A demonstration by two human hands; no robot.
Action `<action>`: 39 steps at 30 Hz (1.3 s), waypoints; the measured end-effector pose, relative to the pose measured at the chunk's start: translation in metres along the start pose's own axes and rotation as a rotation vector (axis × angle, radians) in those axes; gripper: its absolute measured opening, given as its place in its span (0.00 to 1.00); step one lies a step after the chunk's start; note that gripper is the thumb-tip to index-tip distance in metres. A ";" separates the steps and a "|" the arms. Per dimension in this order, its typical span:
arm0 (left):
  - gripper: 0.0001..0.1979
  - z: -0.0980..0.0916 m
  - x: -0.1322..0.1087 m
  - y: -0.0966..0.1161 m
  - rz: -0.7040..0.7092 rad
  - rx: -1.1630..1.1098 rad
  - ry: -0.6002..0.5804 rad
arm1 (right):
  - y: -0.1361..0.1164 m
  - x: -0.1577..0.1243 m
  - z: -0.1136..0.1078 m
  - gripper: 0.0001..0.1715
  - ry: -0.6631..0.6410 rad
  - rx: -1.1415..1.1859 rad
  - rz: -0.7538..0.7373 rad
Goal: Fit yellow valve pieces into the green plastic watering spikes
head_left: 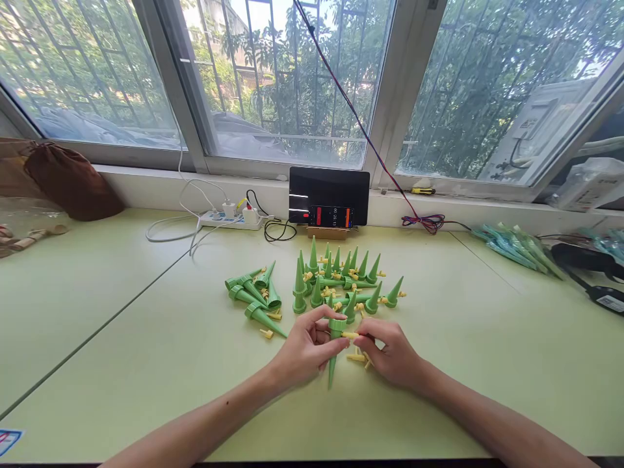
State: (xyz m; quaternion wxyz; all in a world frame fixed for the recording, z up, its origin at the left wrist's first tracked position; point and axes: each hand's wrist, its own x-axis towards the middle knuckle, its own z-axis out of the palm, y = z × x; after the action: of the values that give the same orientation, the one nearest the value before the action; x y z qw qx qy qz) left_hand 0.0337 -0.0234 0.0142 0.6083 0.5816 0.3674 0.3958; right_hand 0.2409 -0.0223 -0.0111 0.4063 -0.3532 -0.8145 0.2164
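The left hand (pixel 305 343) grasped a green spike (pixel 336 329), tip downward. The right hand (pixel 391 353) pinched a yellow piece (pixel 350 335) at the spike's side, near other spikes (pixel 350 309)

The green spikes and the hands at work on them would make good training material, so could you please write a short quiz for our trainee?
1. Fill in: the left hand holds a green spike while the ____ hand's fingers are at the yellow piece by its side.
2. True or false: all the other green spikes stand upright.
3. What stands behind the upright spikes? A) a brown bag; B) a dark screen; C) a power strip.

Key:
1. Right hand.
2. False: several in the left cluster lie on their sides.
3. B.
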 end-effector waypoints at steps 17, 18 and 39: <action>0.21 0.000 0.000 0.004 0.034 0.037 0.012 | 0.002 0.001 0.001 0.24 -0.024 -0.007 0.033; 0.21 0.000 0.000 0.003 0.032 0.041 0.016 | 0.002 0.001 0.001 0.22 -0.007 -0.006 0.053; 0.18 -0.002 -0.002 0.000 0.057 0.095 0.055 | -0.002 0.002 -0.001 0.18 -0.072 0.012 0.068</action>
State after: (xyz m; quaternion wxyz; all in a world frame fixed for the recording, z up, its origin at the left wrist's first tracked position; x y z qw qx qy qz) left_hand 0.0312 -0.0241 0.0138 0.5581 0.6089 0.3858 0.4110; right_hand 0.2402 -0.0220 -0.0077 0.3710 -0.3701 -0.8149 0.2474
